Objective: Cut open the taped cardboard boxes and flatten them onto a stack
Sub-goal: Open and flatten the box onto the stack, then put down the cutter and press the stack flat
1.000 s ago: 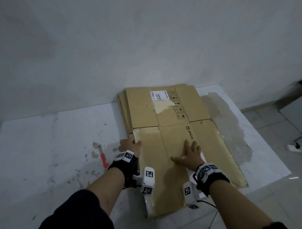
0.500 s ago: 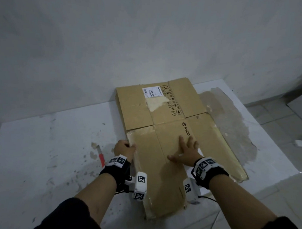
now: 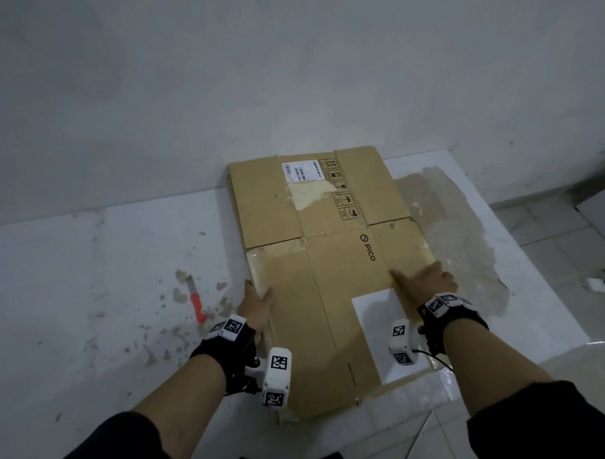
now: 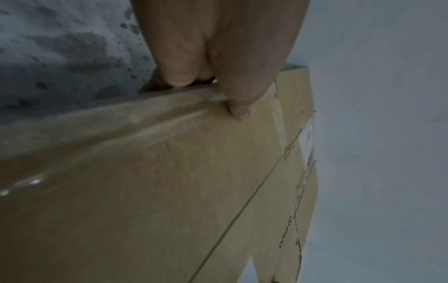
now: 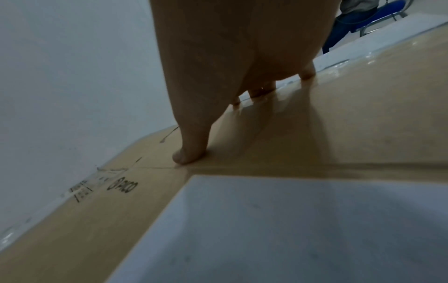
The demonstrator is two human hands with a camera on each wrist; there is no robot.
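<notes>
A flattened cardboard box [image 3: 331,297] printed PICO lies on top of a stack of flat cardboard [image 3: 266,203] against the wall. My left hand [image 3: 259,296] grips the box's left edge; in the left wrist view the thumb [image 4: 238,111] lies on top of the box [image 4: 169,191] and the fingers curl under the edge. My right hand [image 3: 422,276] rests flat near the right edge. Its spread fingertips [image 5: 186,157] press on the cardboard [image 5: 290,137]. A red-handled knife [image 3: 197,303] lies on the table, left of my left hand.
The white table [image 3: 90,271] is stained around the knife and has a brown patch [image 3: 465,230] right of the stack. A white rectangular patch [image 3: 376,316] shows by my right wrist. A power strip [image 3: 601,284] lies on the floor. A seated person [image 5: 351,19] is far off.
The top box has swung from skewed to squarer over the stack. My right hand has shifted from the middle of the box toward its right edge. My left hand stays on the left edge.
</notes>
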